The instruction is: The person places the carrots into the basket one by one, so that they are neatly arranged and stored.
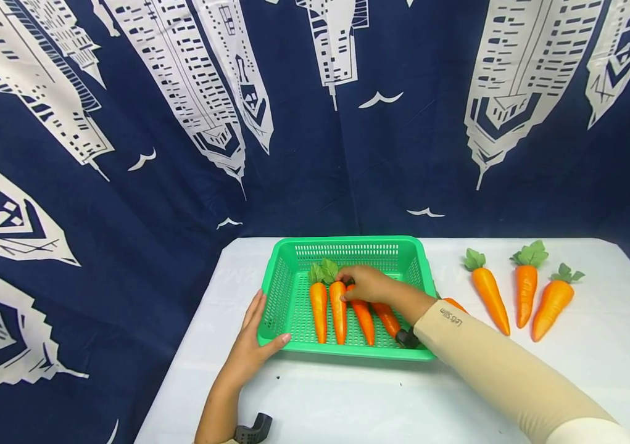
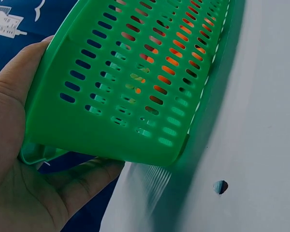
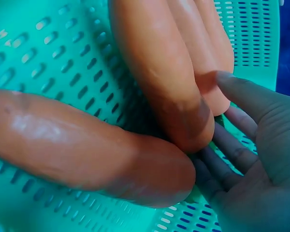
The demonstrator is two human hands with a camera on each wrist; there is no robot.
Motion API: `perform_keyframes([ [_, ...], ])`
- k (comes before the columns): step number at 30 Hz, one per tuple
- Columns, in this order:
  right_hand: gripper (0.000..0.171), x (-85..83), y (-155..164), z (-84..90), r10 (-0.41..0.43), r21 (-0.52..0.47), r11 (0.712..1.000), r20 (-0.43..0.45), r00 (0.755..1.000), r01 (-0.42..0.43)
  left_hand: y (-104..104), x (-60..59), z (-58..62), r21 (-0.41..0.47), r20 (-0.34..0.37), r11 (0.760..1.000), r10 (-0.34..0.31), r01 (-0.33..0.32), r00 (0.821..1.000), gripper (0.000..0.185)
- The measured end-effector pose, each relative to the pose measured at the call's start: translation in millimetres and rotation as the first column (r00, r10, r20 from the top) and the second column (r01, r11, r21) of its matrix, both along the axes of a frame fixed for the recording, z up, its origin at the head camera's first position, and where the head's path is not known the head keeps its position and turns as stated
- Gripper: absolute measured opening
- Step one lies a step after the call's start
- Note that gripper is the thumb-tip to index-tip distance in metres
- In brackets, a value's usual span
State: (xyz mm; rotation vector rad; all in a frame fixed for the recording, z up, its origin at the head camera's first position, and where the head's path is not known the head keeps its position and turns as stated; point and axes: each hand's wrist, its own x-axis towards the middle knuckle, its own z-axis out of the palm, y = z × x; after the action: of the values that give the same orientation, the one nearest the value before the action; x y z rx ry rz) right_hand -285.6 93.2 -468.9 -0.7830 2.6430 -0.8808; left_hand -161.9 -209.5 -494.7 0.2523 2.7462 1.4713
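Note:
A green plastic basket (image 1: 348,354) with slotted walls stands on the table, several orange carrots lying in it. My left hand (image 1: 248,351) grips its near left corner, thumb at the front rim and fingers along the left side; the left wrist view shows that hand (image 2: 9,125) around the rim. Inside the basket, my right hand (image 1: 369,283) pinches the leafy end of the second carrot (image 1: 339,314) from the left. In the right wrist view, the thumb of the right hand (image 3: 266,140) touches a carrot's thick end, with the other fingers partly hidden behind the carrots.
Right of the basket lie three leafy carrots: a slim one (image 1: 490,299), a middle one (image 1: 526,293) and a thicker one (image 1: 552,307). Another carrot (image 1: 452,303) is mostly hidden by the right forearm. A dark blue printed cloth (image 1: 303,185) hangs behind the white table (image 1: 337,401).

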Motion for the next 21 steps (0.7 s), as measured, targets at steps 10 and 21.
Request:
perform_keyframes([
  [10, 0.043, -2.5, 3, 7.7, -0.062, -0.109, 0.992, 0.029, 0.998, 0.065, 0, -0.3, 1.9, -0.003, 0.010, 1.000, 0.002, -0.002, 1.000, 0.106],
  [21, 0.044, 0.0, 8, 31.6, -0.148, -0.370, 0.913, 0.092, 0.985, 0.172, -1, -0.6, -1.0, 0.001, 0.008, 1.000, 0.002, -0.002, 1.000, 0.106],
])
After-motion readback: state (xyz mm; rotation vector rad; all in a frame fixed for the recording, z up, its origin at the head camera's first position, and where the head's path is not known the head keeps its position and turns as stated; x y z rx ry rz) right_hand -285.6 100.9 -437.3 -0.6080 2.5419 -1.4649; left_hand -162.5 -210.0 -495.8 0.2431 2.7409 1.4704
